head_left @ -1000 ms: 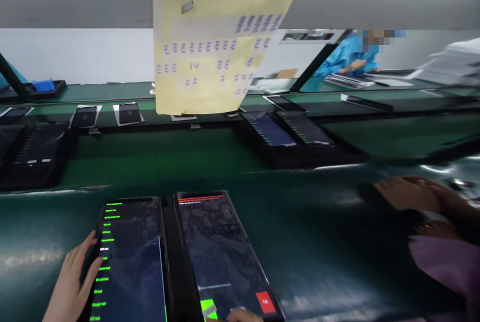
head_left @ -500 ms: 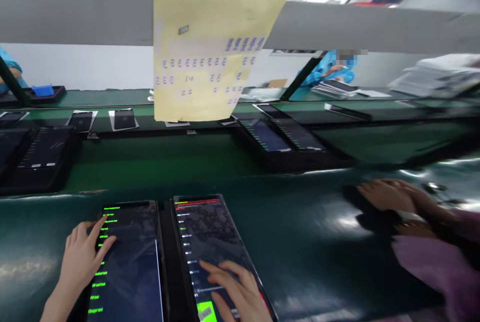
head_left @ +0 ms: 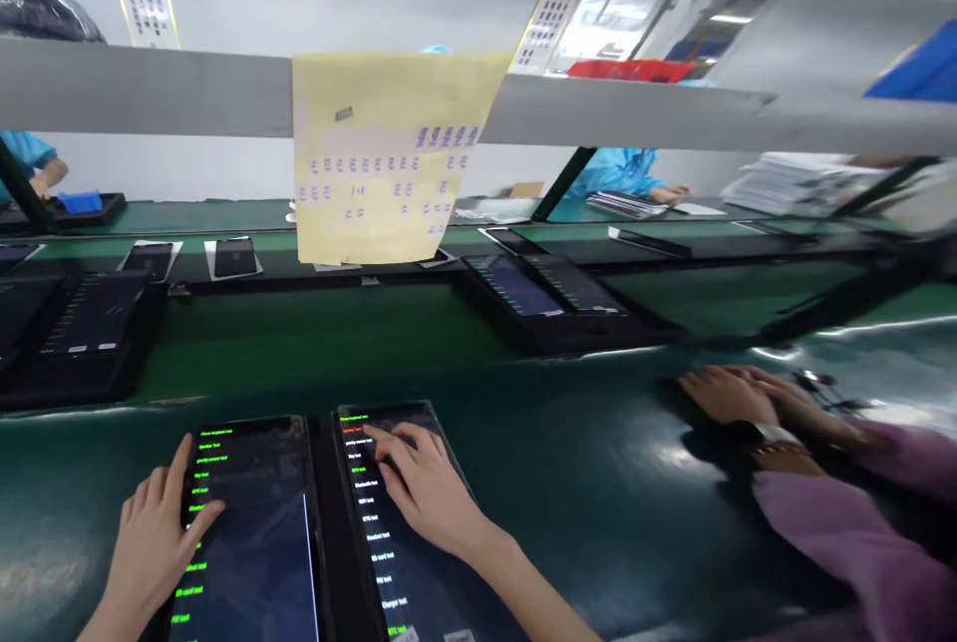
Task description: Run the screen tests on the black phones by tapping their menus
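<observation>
Two tablets are seen lying side by side on the dark green worktop (head_left: 598, 482), both lit with lists of green text down their left edges. The left hand (head_left: 154, 547) is laid on the left tablet (head_left: 254, 532), at its left edge over the text list; its fingers (head_left: 195, 522) are spread apart and nothing is gripped. The right hand (head_left: 423, 482) is laid on the upper part of the right tablet (head_left: 396, 562), just right of the left tablet; its fingers (head_left: 389, 443) are also apart, the tips pressed on the screen near the top rows of text, and nothing is held.

Right of the right tablet, well apart from it, another person's hands (head_left: 737, 398) are seen resting on the worktop, with a pink sleeve (head_left: 844, 542) below them.

Beyond the tablets, a black tray (head_left: 568, 318) with two more lit screens is set on the green belt (head_left: 314, 333), and a second dark tray (head_left: 75, 333) is seen far left of it. Above the tablets, a yellow sheet (head_left: 381, 159) with small printed labels is hung from a grey rail (head_left: 150, 99). Behind the sheet, phones (head_left: 235, 256) are laid on white cards along the far line. A person in blue (head_left: 620, 173) is seen working beyond the black tray.
</observation>
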Demonstrator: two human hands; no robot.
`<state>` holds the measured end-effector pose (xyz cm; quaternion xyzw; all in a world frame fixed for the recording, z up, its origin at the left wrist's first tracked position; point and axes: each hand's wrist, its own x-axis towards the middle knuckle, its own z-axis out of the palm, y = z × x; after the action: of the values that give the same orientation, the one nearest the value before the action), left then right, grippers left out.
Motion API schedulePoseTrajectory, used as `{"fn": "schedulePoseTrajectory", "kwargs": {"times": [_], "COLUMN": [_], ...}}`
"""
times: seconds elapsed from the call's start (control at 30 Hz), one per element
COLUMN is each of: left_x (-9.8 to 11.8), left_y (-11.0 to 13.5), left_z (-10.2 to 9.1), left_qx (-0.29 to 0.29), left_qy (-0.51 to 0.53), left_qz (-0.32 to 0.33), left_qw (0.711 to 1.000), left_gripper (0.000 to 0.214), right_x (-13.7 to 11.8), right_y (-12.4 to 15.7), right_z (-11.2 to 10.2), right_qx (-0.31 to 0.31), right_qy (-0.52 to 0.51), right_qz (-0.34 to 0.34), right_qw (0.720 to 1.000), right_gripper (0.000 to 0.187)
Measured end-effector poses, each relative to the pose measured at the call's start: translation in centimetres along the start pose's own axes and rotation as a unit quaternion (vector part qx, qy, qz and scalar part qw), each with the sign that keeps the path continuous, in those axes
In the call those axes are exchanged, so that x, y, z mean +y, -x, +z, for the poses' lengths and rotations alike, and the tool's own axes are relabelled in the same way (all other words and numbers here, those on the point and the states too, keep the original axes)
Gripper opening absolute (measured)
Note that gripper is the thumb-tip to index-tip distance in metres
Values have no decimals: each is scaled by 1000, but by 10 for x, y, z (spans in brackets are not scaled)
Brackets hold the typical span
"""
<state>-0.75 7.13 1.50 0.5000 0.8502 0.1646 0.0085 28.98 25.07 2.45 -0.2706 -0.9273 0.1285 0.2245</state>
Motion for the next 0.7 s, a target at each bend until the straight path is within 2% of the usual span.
{"fn": "schedulePoseTrajectory", "kwargs": {"times": [0.1,0.17,0.23,0.33,0.4,0.5,0.7], "left_x": [0,0,0,-1,-2,-4,-8], "left_y": [-1,-2,-3,-5,-6,-7,-7], "left_z": [-1,-1,-1,1,3,4,8], "left_qx": [-7,-16,-20,-16,-16,-11,-8], "left_qy": [-1,2,6,14,18,22,19], "left_qz": [-4,-8,-11,-11,-9,-9,1], "left_qw": [1000,1000,1000,1000,1000,1000,1000], "left_gripper": [89,90,91,90,90,92,88], "right_x": [-5,2,19,57,80,97,97], "right_y": [5,10,19,36,47,59,63], "right_z": [0,0,1,3,7,16,23], "right_qx": [-25,-35,7,100,115,102,91], "right_qy": [-11,-47,-92,-105,-100,-130,-175], "right_qz": [-11,8,86,231,275,294,295], "right_qw": [1000,998,992,962,949,942,935], "right_gripper": [18,19,21,30,36,36,37]}}
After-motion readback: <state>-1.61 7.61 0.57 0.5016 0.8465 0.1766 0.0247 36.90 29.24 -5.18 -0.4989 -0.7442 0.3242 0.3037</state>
